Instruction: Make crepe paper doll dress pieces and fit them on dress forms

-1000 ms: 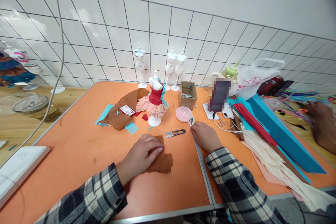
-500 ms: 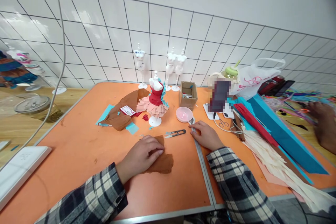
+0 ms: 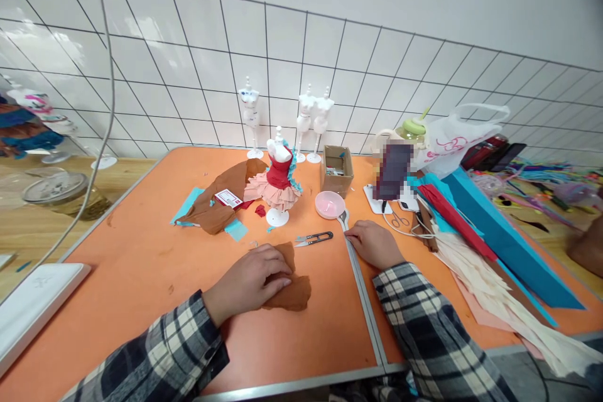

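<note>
My left hand (image 3: pixel 257 277) rests on a piece of brown cloth (image 3: pixel 296 292), fingers and thumb closed on its left part, which is partly hidden beneath them. My right hand (image 3: pixel 375 244) is at the metal table seam, its fingertips pinched at the lower end of a small silver utensil (image 3: pixel 343 218) that looks like a fork. Its head lies against a pink bowl (image 3: pixel 330 205). Between my hands lie thread snips (image 3: pixel 315 239). Behind them stands a small white dress form (image 3: pixel 281 177) in a red bodice, pink ruffled skirt and turquoise trim.
A cardboard box (image 3: pixel 336 169) and bare dress forms (image 3: pixel 249 116) stand by the tiled wall. Brown cloth (image 3: pixel 211 207) with a white card lies left. Right are a phone (image 3: pixel 394 169), scissors (image 3: pixel 400 220), a cable and fabric strips (image 3: pixel 490 289). Another person's hand (image 3: pixel 586 251) is at far right.
My right hand has drawn back slightly right and down, uncovering the utensil's head. My left hand stays on the brown cloth. The other person's hand has moved toward the right edge.
</note>
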`<control>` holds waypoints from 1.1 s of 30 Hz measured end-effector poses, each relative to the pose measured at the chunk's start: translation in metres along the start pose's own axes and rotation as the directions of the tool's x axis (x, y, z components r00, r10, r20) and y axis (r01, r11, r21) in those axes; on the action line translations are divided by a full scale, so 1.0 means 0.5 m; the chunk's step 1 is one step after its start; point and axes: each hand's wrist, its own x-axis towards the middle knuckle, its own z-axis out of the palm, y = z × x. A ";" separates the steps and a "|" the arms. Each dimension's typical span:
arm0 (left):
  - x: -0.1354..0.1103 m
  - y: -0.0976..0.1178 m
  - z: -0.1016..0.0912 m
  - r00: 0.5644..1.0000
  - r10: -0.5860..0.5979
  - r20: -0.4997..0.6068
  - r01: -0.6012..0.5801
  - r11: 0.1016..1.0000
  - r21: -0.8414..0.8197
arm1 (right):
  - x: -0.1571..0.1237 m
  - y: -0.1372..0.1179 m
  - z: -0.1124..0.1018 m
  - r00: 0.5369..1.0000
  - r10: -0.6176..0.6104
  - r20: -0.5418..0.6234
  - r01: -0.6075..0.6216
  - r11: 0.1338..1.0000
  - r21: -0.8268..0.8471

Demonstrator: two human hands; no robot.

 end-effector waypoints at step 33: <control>0.003 0.008 0.002 1.000 -0.001 0.021 0.001 1.000 0.007 | -0.052 0.020 0.062 0.994 -0.074 -0.086 0.083 0.991 0.105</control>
